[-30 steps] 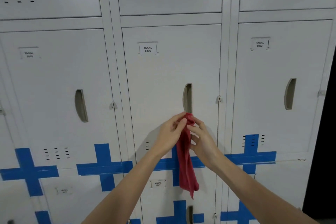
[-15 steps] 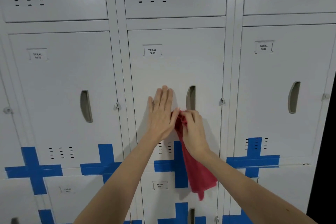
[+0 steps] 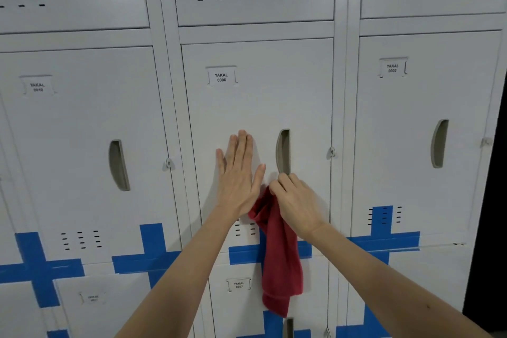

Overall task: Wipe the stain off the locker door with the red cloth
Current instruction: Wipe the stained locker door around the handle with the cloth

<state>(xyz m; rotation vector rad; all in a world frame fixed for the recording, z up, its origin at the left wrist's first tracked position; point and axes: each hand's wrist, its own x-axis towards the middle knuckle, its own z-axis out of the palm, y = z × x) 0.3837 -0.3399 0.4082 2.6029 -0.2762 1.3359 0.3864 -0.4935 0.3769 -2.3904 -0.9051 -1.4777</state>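
Right hand: right hand (image 3: 297, 204) is clenched on the upper end of the red cloth, knuckles toward the camera, just below the lower tip of the grey recessed handle (image 3: 283, 151).
Locker door: pale grey metal locker door (image 3: 258, 107) with the tag reading YAKAL 0006 (image 3: 221, 77) fills the centre of the view, shut; blue tape crosses (image 3: 247, 254) run along its bottom edge.
Red cloth: soft red fabric cloth (image 3: 281, 261) hangs from the right fist, long axis near vertical, loose end at about 6 o'clock from the hand and draped over the door below.
Left hand: left hand (image 3: 238, 175) is released and spread flat, palm on the door, fingers pointing to 12 o'clock, its thumb almost touching the right hand's fingers.
Stain: no mark can be made out on the door; too faint or hidden to place.
Key relation: the bunched top of the cloth sits between the two hands, at about 4 o'clock from the left palm and 9 o'clock from the right knuckles, so the right hand is the nearer one to do the wiping.
Step in hand, as a judgement: the left palm seems to steady the door while the right gathers the cloth into a pad.
Next move calls for: pressing the bunched part flat on the panel, since only the gripped end is under control.
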